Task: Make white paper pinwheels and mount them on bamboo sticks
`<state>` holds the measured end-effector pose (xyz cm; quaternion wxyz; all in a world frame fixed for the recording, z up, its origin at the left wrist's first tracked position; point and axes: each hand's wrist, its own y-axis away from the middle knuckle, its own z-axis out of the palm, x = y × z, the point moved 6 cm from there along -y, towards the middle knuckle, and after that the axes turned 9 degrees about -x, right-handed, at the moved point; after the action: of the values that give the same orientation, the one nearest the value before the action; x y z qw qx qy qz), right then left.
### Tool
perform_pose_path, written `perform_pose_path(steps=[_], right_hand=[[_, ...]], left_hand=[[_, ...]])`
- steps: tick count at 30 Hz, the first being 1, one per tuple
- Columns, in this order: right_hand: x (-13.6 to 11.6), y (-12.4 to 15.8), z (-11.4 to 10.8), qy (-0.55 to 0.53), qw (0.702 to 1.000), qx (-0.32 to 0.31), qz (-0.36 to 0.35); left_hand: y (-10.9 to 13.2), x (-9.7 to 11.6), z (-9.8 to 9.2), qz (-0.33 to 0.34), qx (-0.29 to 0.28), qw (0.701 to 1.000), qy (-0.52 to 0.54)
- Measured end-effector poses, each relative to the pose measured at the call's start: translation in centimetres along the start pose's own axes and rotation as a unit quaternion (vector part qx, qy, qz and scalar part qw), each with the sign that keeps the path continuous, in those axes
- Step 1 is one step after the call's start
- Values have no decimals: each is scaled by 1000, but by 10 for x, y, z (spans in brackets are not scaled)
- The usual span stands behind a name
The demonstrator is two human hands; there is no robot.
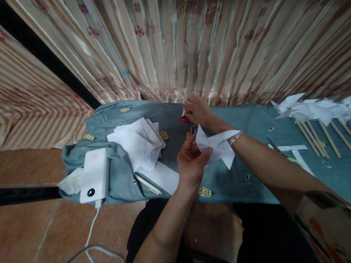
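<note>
My left hand [190,163] pinches a folded white paper pinwheel [221,146] between thumb and fingers, above the cloth. Over a small red box [184,117] at the far side of the table, my right hand [199,111] has its fingers curled down. The fingertips are partly hidden, and anything between them is too small to make out. Several short wooden sticks [190,133] lie just beyond my left hand, close to the box. My right forearm passes behind the pinwheel.
Left on the grey-green cloth [243,120] are a stack of white paper [135,142], a white pen [148,184] and a white power bank [94,173] with a cable. Finished pinwheels on sticks [323,109] lie right, near paper strips [300,158] and a dark blade-like tool [274,144]. A curtain [166,44] hangs behind.
</note>
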<state>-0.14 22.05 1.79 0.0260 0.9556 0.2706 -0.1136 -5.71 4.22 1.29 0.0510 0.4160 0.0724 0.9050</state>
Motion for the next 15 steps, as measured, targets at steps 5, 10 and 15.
perform_pose_path(steps=[5, 10, 15], right_hand=[[10, 2, -2, -74, 997, 23, -1], [24, 4, -3, -213, 974, 61, 36], [40, 36, -16, -360, 923, 125, 46]], left_hand=[[0, -1, 1, -4, -3, 1000, -8], [-1, -1, 3, 4, -3, 1000, 1], [-3, 5, -1, 18, 1, 999, -37]])
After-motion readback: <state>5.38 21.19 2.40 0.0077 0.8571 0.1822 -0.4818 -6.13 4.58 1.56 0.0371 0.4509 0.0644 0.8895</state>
